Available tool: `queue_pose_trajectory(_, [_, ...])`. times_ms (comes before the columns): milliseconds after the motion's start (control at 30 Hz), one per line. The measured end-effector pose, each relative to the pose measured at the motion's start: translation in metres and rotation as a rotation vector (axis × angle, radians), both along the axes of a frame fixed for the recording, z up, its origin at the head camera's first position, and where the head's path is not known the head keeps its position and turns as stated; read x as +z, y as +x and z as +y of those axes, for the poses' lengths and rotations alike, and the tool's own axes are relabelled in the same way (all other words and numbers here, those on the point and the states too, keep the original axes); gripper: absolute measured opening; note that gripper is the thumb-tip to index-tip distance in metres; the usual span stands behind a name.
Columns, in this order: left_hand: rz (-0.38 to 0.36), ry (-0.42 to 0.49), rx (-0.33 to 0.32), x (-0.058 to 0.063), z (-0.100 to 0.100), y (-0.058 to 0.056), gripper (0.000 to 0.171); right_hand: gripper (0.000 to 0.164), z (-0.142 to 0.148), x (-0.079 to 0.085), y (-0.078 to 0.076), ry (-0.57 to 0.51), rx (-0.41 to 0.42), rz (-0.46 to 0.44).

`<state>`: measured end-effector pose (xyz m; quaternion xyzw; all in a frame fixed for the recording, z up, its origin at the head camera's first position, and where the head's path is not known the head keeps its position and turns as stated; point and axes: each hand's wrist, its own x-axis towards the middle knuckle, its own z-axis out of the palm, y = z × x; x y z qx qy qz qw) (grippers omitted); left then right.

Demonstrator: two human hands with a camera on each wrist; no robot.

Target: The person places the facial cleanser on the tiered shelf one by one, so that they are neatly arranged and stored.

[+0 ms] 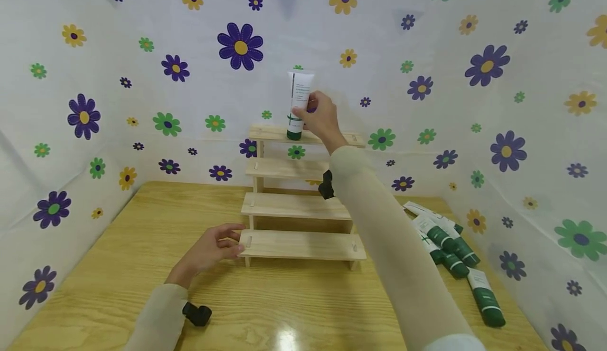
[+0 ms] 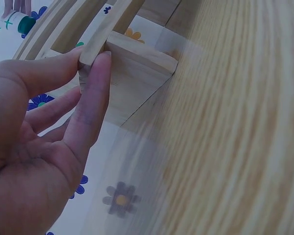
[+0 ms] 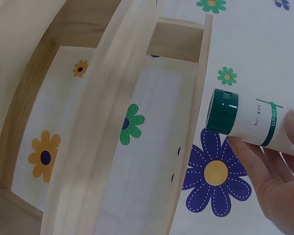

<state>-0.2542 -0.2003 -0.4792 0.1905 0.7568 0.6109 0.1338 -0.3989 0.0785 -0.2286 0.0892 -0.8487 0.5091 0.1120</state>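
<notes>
A white squeeze tube (image 1: 300, 90) with a dark green cap stands upright, cap down, in my right hand (image 1: 323, 119) at the stepped wooden rack's top shelf. Thumb and fingers grip its lower half from the right. In the right wrist view the green cap (image 3: 222, 111) appears just apart from the top board's edge (image 3: 192, 132). Low on the left, my left hand (image 1: 208, 251) pinches the left end of the rack's bottom shelf (image 1: 299, 245). The left wrist view shows thumb and forefinger on that board end (image 2: 93, 49).
Several similar green-and-white tubes (image 1: 452, 259) lie in a loose pile on the wooden table (image 1: 284, 298), right of the rack. One tube (image 1: 486, 298) lies nearer the front. White flower-patterned sheeting (image 1: 199, 93) encloses the back and sides.
</notes>
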Motion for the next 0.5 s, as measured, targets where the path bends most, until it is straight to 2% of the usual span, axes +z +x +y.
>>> queue_pose_trajectory(367, [-0.036, -0.023, 0.032, -0.005, 0.002, 0.001, 0.067, 0.041, -0.026, -0.013, -0.006, 0.004, -0.004, 0.052])
queue_pose_trajectory(500, [-0.025, -0.032, 0.033, -0.004, 0.001, 0.001, 0.068, 0.042, -0.033, -0.016, -0.009, 0.011, -0.020, 0.067])
